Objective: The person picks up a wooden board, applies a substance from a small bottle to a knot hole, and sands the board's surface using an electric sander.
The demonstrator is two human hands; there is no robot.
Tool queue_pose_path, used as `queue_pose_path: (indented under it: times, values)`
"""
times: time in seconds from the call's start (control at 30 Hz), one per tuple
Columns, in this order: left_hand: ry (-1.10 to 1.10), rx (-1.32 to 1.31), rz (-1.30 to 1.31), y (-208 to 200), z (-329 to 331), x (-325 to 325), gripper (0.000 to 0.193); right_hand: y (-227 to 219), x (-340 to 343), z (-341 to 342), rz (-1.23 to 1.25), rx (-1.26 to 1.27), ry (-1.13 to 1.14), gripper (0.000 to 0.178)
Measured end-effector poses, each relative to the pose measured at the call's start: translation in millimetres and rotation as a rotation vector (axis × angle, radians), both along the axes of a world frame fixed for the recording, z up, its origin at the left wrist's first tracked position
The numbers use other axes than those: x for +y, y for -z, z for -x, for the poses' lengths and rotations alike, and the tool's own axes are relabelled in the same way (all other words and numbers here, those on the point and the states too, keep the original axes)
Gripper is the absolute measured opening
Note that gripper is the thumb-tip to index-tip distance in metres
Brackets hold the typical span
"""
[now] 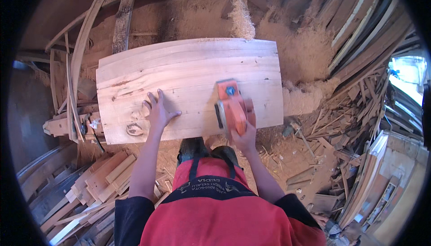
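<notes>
A broad pale wooden board (pixel 193 73) with knots and dark grain streaks lies in front of me. On its right half rests an orange electric hand planer (pixel 234 107) with a dark knob at its far end. My right hand (pixel 244 139) is wrapped round the planer's rear handle, somewhat blurred. Toward the board's left part, my left hand (pixel 158 112) lies on the wood with its fingers spread, holding nothing. A dark oval knot (pixel 134 129) shows just below and left of that hand. The planer's underside is hidden against the board.
Wood shavings (pixel 310 95) heap beyond and right of the board. Scrap wood (pixel 345 127) piles up at the right, with long planks (pixel 359 26) leaning behind. Cut timber pieces (pixel 105 176) stack at the lower left. A narrow plank (pixel 123 21) stands beyond the board's far edge.
</notes>
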State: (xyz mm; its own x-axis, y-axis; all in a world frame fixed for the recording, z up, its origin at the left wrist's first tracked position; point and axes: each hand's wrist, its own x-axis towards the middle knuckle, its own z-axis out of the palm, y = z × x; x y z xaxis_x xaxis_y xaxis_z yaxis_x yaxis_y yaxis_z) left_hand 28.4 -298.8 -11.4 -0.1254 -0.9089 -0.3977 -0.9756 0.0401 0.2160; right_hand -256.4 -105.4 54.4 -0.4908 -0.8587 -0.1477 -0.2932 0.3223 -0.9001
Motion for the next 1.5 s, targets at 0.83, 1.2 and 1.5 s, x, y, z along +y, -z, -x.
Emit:
queue_pose_path:
  times: [0.83,1.2,1.5]
  values:
    - [0.749,0.743,-0.265,-142.6,80.1,38.5,0.047,-71.4,14.6,-10.1,-0.085,0.724,-0.899,0.028]
    - [0.977,0.123,-0.771,-178.7,99.5,62.7,0.041,-88.7,77.7,-14.0,-0.103,0.844,-0.977,0.030]
    - [-0.414,1.313,-0.023,-137.4,14.3,27.0,0.059,-66.4,81.5,-11.9,-0.105,0.676,-0.551,0.032]
